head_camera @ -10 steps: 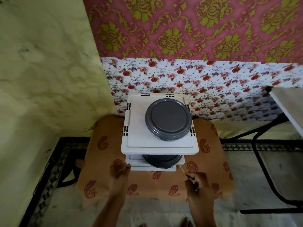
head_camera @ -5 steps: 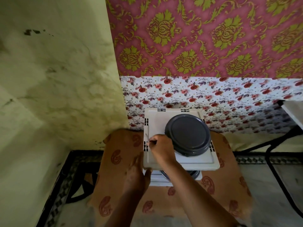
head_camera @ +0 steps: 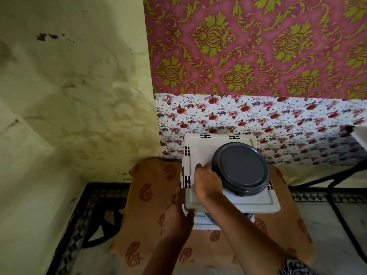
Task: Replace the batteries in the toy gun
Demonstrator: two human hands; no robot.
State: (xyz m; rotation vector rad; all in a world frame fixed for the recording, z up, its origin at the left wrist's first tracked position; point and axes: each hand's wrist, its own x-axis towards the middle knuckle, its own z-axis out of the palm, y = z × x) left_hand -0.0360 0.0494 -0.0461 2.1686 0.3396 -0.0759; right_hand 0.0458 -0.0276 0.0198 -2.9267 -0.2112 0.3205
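Note:
No toy gun or battery shows in the head view. A white plastic rack [head_camera: 200, 147] stands on an orange paisley cloth [head_camera: 151, 195]. A round grey lidded container [head_camera: 240, 167] sits on its top shelf, and a second dark container is partly hidden on the lower shelf [head_camera: 202, 223]. My left hand [head_camera: 174, 213] grips the top shelf's front left corner, thumb under the edge. My right hand [head_camera: 206, 181] rests on the top shelf just left of the grey container, fingers curled down. What they hold, if anything, is hidden.
A yellow-green wall [head_camera: 69, 116] closes off the left and patterned wallpaper [head_camera: 258, 120] stands behind the rack. A black metal frame [head_camera: 333, 195] and a white tabletop corner [head_camera: 360, 135] are at the right. Patterned floor tiles [head_camera: 79, 225] show beside the cloth.
My right hand, which pinched a thin stick, moved from in front of the rack onto its top shelf. The stick no longer shows. My left hand rose to the shelf's front left corner.

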